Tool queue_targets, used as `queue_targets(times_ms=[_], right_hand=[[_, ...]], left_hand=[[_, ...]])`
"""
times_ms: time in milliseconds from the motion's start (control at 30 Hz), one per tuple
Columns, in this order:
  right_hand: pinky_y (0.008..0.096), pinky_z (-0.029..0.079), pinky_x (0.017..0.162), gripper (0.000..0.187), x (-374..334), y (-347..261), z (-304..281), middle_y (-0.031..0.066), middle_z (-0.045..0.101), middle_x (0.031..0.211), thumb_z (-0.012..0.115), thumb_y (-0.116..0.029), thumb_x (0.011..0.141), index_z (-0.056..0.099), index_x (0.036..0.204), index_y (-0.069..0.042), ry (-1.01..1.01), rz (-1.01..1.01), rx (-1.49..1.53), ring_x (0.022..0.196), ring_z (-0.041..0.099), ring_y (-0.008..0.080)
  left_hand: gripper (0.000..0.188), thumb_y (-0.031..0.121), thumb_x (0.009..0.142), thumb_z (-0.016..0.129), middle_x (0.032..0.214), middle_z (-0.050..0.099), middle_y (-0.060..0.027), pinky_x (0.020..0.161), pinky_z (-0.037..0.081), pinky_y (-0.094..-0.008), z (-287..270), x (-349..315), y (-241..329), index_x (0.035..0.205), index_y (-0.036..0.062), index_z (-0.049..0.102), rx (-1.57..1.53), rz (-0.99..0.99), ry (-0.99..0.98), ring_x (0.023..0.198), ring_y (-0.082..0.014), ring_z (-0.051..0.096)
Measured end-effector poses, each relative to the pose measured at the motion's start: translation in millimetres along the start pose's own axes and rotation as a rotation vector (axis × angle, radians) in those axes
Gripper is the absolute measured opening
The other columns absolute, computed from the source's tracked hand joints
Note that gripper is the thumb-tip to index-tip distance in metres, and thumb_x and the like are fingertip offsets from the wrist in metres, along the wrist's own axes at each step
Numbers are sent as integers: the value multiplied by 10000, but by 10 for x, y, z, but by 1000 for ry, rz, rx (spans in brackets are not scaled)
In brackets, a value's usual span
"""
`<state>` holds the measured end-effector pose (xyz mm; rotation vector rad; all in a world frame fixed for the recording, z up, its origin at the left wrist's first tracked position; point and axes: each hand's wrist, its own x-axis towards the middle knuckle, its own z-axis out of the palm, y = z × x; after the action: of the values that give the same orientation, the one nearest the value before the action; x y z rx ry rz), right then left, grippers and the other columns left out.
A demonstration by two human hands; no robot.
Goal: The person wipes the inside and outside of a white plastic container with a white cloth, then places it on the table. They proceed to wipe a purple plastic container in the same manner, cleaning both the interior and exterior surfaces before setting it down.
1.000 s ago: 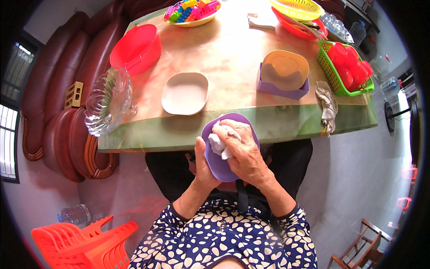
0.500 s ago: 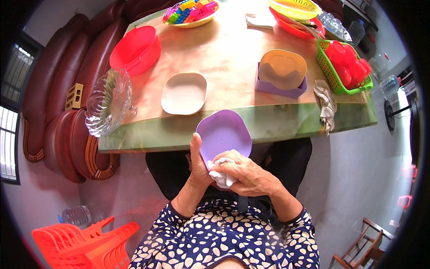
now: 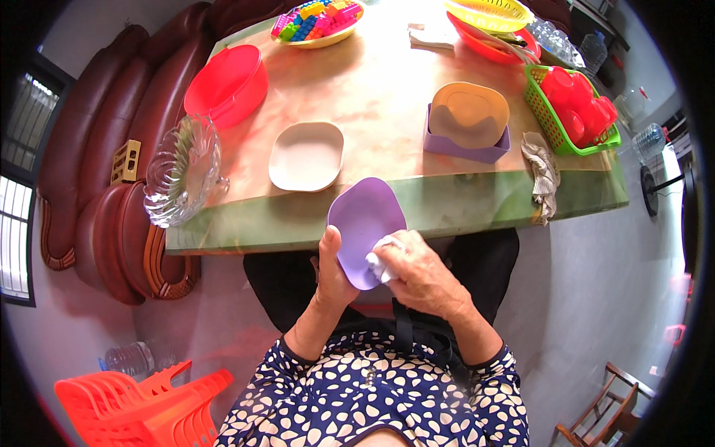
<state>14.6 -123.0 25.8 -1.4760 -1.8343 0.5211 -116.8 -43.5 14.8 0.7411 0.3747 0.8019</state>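
Note:
A purple plastic bowl (image 3: 363, 212) is tilted in front of me at the table's near edge. My left hand (image 3: 332, 268) grips its left side, thumb on the rim and the other fingers hidden beneath. In my right hand (image 3: 426, 279) is a crumpled white cloth (image 3: 380, 261), pressed against the bowl's lower right side. Just beyond, a white rounded square bowl (image 3: 306, 156) rests on the table. Farther right, a yellow bowl (image 3: 469, 112) leans inside a purple square container (image 3: 468, 152).
On the table (image 3: 365, 97) stand a glass bowl (image 3: 182, 171), a red basin (image 3: 227, 86), a basin of toy bricks (image 3: 316, 22), a green basket (image 3: 555, 112) of red cups, and a striped cloth (image 3: 542, 175). Red plastic chairs (image 3: 141, 406) stand at lower left.
My right hand has moved the white cloth up and to the right along the purple bowl. The bowl has turned and tilted in my left hand.

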Motion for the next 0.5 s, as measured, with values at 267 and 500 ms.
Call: queue_targets(times_ms=[267, 500], right_hand=[[452, 462, 837, 352, -59, -29, -142, 162, 557, 1008, 619, -35, 739, 569, 1087, -52, -257, -99, 441, 971, 543, 371], [460, 421, 952, 510, 55, 499, -360, 229, 516, 1207, 674, -16, 712, 534, 1201, -43, 315, 177, -159, 1138, 486, 409]], left_hand=[[821, 653, 908, 416, 1396, 453, -152, 1045, 412, -442, -83, 1, -15, 1455, 49, 310, 40, 56, 85, 1259, -286, 482], [786, 653, 938, 322, 1412, 449, -143, 1054, 404, -463, -167, 21, 138, 1435, 45, 345, -173, 140, 138, 1271, -301, 474]])
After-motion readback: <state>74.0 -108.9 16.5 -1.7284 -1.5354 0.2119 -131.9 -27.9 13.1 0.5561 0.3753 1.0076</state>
